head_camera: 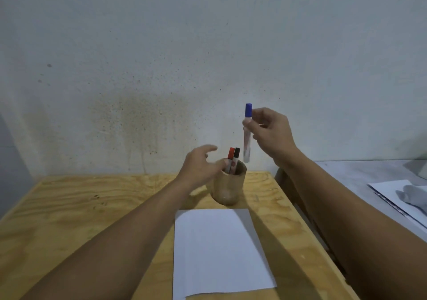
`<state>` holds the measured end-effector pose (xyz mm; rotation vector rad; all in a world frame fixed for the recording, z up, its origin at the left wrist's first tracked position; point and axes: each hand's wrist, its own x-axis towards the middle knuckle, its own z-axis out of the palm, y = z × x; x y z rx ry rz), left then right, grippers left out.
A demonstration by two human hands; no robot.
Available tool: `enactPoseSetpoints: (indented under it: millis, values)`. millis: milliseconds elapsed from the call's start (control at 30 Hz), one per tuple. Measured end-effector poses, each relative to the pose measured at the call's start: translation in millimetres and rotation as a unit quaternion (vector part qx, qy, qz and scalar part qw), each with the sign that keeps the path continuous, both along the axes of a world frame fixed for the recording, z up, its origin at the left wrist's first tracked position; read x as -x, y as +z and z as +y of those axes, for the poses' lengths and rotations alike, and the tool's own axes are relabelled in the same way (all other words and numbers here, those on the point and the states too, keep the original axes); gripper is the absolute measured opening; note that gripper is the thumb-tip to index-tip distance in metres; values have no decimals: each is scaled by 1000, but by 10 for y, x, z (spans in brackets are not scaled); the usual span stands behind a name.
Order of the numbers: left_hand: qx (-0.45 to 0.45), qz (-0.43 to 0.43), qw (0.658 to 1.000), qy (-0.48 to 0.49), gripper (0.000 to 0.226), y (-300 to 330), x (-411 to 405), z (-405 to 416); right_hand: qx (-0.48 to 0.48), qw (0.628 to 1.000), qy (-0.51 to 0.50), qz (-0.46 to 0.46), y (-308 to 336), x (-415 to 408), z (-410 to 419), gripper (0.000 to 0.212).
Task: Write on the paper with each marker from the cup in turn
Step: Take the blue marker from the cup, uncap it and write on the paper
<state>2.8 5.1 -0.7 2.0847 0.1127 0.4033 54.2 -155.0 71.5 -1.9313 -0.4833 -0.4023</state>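
From the head camera, a plywood bench stands against a pale, speckled wall, and a blank white sheet of paper lies flat on it near the front edge, right of the middle. Just behind the paper stands a tan cup, upright, with a red-capped marker and a black-capped marker standing side by side in it, caps up. The right hand is raised above and to the right of the cup, its thumb and fingertips pinched around a blue-capped marker just below the cap; that marker hangs almost upright, cap on top, its lower end in the air beside the caps of the other two and clear of the cup. The left hand is at the cup's left side with its fingers spread and loosely curled; its thumb lies at the rim by the red-capped marker, but whether it grips the cup I cannot tell. Both bare forearms reach in from the lower edge. To the right, apart from the bench, a grey surface carries some white sheets and a pale grey cloth.
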Motion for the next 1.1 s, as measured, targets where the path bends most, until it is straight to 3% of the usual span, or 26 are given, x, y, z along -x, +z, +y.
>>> enactPoseSetpoints:
  millis: [100,200,300,467,600,833,967,1100]
  values:
    - [149,-46,988,6,34,288,140,96,6,997,68,37,25,239,23,26]
    - [289,-51,953,-72,24,456,342,249,17,990,115,80,-125,435,70,23]
    - [307,-39,945,-102,22,389,493,360,-57,973,149,169,-275,577,140,19]
    - [331,-25,938,-101,16,101,657,497,-15,953,192,233,-436,759,287,22]
    - [306,-26,947,-94,14,-69,791,587,-28,928,235,288,-544,838,380,19]
    - [296,12,954,46,5,-270,845,780,75,972,170,143,-949,886,491,17]
    - [154,49,980,119,5,-492,906,844,49,966,186,175,-1062,909,443,5]
    - [-63,88,986,128,4,-761,919,821,-77,922,230,302,-1088,895,413,28]
